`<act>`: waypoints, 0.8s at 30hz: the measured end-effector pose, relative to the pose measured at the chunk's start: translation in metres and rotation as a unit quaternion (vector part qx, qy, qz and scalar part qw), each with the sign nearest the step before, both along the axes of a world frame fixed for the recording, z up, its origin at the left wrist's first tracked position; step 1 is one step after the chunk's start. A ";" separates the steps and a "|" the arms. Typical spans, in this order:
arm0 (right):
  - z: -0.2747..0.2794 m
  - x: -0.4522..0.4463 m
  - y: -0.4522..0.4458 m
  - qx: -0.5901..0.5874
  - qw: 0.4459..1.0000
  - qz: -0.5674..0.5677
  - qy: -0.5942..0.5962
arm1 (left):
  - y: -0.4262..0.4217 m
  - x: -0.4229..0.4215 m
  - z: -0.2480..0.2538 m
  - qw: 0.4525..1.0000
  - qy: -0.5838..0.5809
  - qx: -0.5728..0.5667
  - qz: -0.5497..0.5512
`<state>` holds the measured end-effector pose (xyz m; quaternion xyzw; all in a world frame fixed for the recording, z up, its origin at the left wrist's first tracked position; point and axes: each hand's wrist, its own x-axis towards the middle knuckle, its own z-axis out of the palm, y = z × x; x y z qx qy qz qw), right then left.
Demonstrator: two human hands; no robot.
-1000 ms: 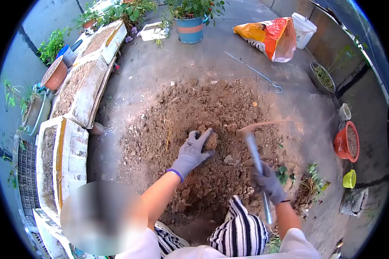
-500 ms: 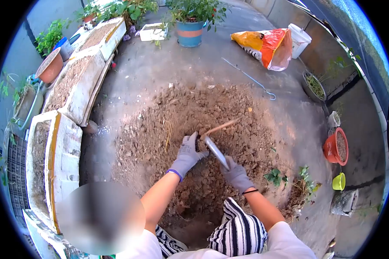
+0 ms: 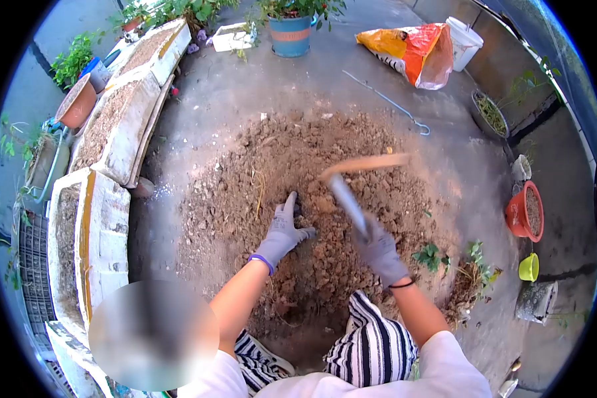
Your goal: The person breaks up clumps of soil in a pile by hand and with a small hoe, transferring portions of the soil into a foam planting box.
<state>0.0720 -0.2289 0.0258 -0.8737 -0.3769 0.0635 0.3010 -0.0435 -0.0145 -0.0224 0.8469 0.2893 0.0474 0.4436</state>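
My left hand (image 3: 284, 233), in a grey glove, rests on the heap of broken soil (image 3: 245, 219) with thumb and index finger spread apart. A dark patch shows between these fingers; whether it is a clod or a hollow I cannot make out. My right hand (image 3: 380, 252), also gloved, is wrapped round the silver handle of a small hand hoe (image 3: 347, 204). The hoe's tan, soil-coloured head (image 3: 368, 163) points right above the soil and is smeared by motion. Right of my right hand, a small leafy plant (image 3: 431, 257) lies on the soil.
White foam boxes of soil (image 3: 113, 229) line the left side. At the back are a blue planter (image 3: 289, 36), an orange bag (image 3: 414, 53) and a white bucket (image 3: 464, 43). A wire hook (image 3: 388, 101) lies beyond the heap; an orange pot (image 3: 524, 212) stands right.
My right hand has moved right with the hoe, whose head has lifted away from my left hand. The left hand stays in nearly the same place. The whole view has shifted slightly.
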 end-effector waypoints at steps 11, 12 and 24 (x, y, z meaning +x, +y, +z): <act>-0.032 0.008 -0.011 -0.124 0.977 -0.033 0.169 | -0.007 -0.001 -0.003 0.999 -0.008 0.037 -0.036; -0.034 0.006 -0.009 -0.066 0.989 -0.061 0.119 | -0.009 -0.002 -0.002 0.999 -0.016 0.026 -0.036; -0.034 0.002 -0.051 -0.142 0.957 -0.064 0.246 | 0.041 -0.006 0.051 0.970 -0.021 0.242 -0.024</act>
